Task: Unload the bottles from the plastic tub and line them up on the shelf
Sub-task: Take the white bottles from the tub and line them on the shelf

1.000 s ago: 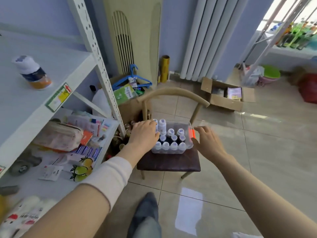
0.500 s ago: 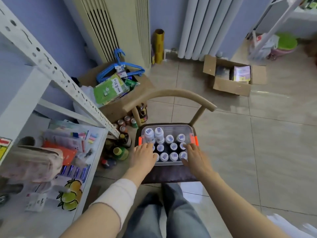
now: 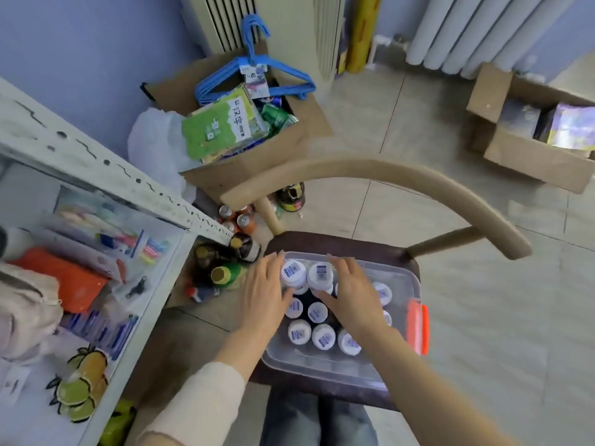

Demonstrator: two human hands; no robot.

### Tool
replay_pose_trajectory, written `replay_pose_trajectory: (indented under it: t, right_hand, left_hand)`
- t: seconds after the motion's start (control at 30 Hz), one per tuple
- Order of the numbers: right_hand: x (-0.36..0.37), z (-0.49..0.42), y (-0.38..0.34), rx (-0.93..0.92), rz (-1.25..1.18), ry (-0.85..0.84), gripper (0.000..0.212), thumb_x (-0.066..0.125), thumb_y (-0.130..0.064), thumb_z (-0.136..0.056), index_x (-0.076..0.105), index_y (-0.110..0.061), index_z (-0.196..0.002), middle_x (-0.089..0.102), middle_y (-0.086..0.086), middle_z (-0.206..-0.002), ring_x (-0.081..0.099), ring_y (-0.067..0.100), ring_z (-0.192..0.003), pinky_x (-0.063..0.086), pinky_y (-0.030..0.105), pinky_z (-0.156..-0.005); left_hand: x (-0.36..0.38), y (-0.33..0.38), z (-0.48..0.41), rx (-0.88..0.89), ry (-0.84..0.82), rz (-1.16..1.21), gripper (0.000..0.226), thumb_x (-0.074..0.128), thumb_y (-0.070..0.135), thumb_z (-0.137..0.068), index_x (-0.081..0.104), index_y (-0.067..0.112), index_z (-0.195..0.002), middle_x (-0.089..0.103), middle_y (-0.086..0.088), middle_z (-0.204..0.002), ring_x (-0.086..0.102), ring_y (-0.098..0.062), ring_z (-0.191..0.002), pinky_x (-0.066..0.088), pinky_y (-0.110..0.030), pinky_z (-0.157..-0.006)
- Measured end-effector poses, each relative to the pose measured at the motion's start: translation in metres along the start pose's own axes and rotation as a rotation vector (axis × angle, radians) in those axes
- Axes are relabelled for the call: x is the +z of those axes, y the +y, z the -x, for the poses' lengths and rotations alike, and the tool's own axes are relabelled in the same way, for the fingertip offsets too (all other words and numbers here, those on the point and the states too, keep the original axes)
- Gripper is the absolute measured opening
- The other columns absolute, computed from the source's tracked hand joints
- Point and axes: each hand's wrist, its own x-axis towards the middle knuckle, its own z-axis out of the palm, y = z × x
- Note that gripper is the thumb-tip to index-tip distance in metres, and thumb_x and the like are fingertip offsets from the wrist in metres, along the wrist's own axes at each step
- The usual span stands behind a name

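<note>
Head view: plastic tub (image 3: 401,276) sits on the chair seat (image 3: 338,245), bottles (image 3: 317,312) upright, long axes vertical. The corner pair (image 3: 306,275), standing taller at the tub's far-left, lies between the left grip (image 3: 267,291) and the right grip (image 3: 351,291). Both grips are spread, fingers straight, holding nothing. Shelf (image 3: 80,156) lies left, nearer the left grip.

The left hand (image 3: 267,294) hides the left wall of the tub (image 3: 325,368); the right hand (image 3: 354,294) covers several bottles (image 3: 317,312). Cap labels (image 3: 323,338) are too small to read. The shelf (image 3: 96,169) is blurred and cut off at the left edge.
</note>
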Motion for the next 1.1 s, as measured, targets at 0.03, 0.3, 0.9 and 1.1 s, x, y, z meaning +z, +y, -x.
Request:
replay_pose_trajectory:
  t: [0.03,0.3,0.9,1.1]
  right_hand:
    - [0.009,-0.009,0.004,-0.027,-0.001,0.034,0.059,0.064,-0.026,-0.083,0.041,-0.015,-0.136,0.048,0.008,-0.129,0.049,0.028,-0.119,0.045,0.034,-0.081]
    - [0.048,-0.025,0.025,-0.209,-0.006,0.253,0.042,0.08,-0.015,-0.066,0.061,-0.007,-0.104,0.058,0.011,-0.108,0.061,0.03,-0.092,0.049,0.029,-0.053]
    - [-0.102,0.079,-0.052,-0.226,-0.043,0.232,0.045,0.076,-0.012,-0.073,0.061,-0.004,-0.114,0.058,0.016,-0.111,0.06,0.032,-0.096,0.046,0.029,-0.079]
    - [-0.144,0.142,-0.107,-0.413,-0.019,0.216,0.049,0.077,-0.017,-0.071,0.06,-0.004,-0.115,0.06,0.017,-0.111,0.06,0.031,-0.099,0.05,0.043,-0.091]
  left_hand:
    - [0.01,-0.005,-0.006,0.044,0.034,0.002,0.066,0.068,0.02,-0.079,0.039,0.015,-0.138,0.048,-0.006,-0.137,0.046,-0.025,-0.126,0.039,-0.034,-0.101]
    - [0.051,-0.033,-0.02,0.164,0.245,0.073,0.052,0.077,0.025,-0.067,0.057,0.014,-0.114,0.057,-0.003,-0.121,0.039,-0.012,-0.111,0.038,-0.023,-0.091]
    - [-0.106,0.024,0.105,0.014,0.065,0.563,0.043,0.077,0.019,-0.071,0.055,0.015,-0.109,0.066,-0.001,-0.11,0.061,-0.017,-0.099,0.051,-0.037,-0.088]
    - [-0.164,0.03,0.202,-0.035,0.263,0.669,0.039,0.075,0.016,-0.073,0.057,0.015,-0.108,0.06,0.008,-0.099,0.06,-0.011,-0.094,0.052,-0.027,-0.085]
